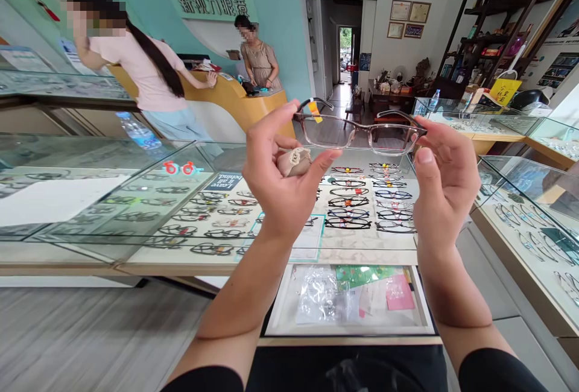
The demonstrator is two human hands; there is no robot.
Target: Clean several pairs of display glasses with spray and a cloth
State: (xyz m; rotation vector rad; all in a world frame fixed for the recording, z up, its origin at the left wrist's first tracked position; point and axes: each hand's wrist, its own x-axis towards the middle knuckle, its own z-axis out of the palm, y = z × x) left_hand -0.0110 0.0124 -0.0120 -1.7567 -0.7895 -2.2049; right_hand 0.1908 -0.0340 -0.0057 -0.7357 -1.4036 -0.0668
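Glasses (360, 128) raised over the counter (362, 256). I have the left hand (283, 172) gripping one end, cloth (292, 163) bunched inside it; right hand (446, 184) pinching the other. Open drawer (426, 304) below, between forearms; left forearm (253, 283) blocks some displayed frames (348, 202). Bottle (141, 134) and paper (58, 199) off left.

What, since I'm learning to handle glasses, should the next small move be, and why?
Perhaps bring the cloth to a lens: it is bunched in the left hand, which holds one end of the glasses; the right hand holds the other.
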